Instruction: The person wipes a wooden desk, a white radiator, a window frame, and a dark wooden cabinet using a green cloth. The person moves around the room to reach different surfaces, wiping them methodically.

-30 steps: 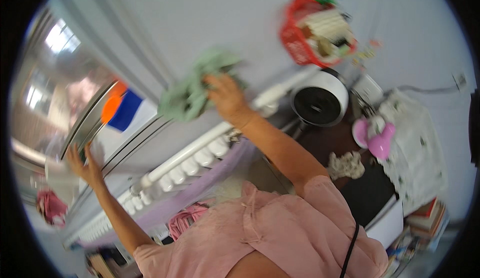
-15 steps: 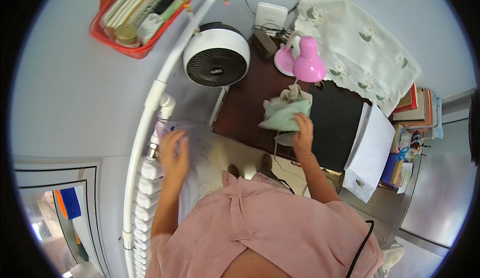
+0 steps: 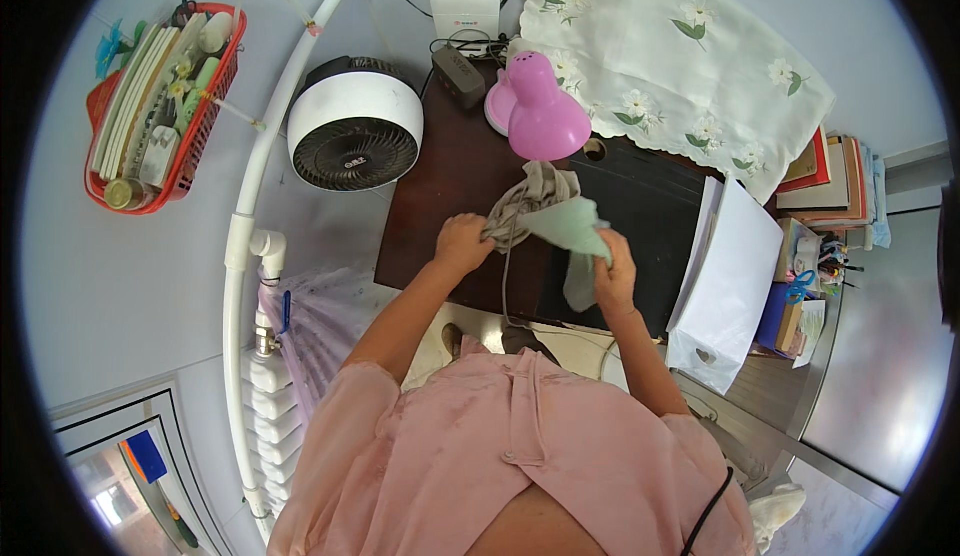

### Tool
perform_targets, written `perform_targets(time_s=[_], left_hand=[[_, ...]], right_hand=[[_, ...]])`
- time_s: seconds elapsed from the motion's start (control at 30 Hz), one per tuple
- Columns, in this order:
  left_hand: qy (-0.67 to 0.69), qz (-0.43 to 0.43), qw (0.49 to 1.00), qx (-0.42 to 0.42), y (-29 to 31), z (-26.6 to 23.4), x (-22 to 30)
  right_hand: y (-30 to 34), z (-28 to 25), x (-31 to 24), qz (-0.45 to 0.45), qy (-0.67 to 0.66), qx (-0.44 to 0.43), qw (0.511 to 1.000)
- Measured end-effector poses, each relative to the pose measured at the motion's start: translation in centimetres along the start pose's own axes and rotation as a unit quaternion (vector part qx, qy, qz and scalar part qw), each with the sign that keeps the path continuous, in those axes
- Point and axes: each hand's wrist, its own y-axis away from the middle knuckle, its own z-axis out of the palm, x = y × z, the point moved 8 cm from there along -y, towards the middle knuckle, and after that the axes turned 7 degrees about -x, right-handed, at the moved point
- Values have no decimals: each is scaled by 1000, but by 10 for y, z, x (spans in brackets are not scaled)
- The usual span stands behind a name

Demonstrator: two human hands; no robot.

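Over the dark brown desk (image 3: 420, 206), my left hand (image 3: 465, 244) is closed on the left end of a bunched grey-beige cloth (image 3: 545, 184). My right hand (image 3: 617, 268) pinches the corner of a pale green cloth (image 3: 565, 224), which lies against the beige one and partly covers it. Whether the two cloths are joined I cannot tell. A thin grey cable (image 3: 506, 276) passes over the beige cloth and hangs past the desk's front edge. Just behind the cloths stands a pink desk lamp (image 3: 540, 116), its head tilted down.
A black-and-white fan (image 3: 355, 121) stands left of the desk, near a white pipe (image 3: 240, 246) and radiator (image 3: 268, 386). At the back are a white router (image 3: 465, 11) and a flowered cloth (image 3: 670, 56). Papers (image 3: 735, 266) and books (image 3: 835, 191) lie to the right; a red basket (image 3: 215, 106) hangs upper left.
My left hand has moved from beside the radiator to the desk and taken hold of the beige cloth. My right hand still holds the green cloth, now pulled out to the right. The view has shifted.
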Motion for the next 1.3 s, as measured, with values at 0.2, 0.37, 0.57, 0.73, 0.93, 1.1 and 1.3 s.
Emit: perform_targets(time_s=[0.2,0.37,0.57,0.73,0.93,1.1,1.3], left_hand=[[840,-5,523,141,108,-43,-72],[864,-33,439,247,167,-81,-93],[844,60,480,230,187,-103,-116],[855,36,467,224,200,-111,-132],[841,14,516,166,169,-126,-112],[830,9,532,167,144,-143,-97],[846,39,521,103,100,-148,-59]], right_hand=[[-46,54,-55,-22,-155,-40,987],[-127,154,-55,-85,-18,-68,994],[-33,258,-52,-155,170,-252,940],[26,243,-54,-264,122,-230,929],[-113,192,-3,-55,251,24,966],[12,243,-56,-179,165,-187,952],[71,182,-55,-79,-11,-224,971]])
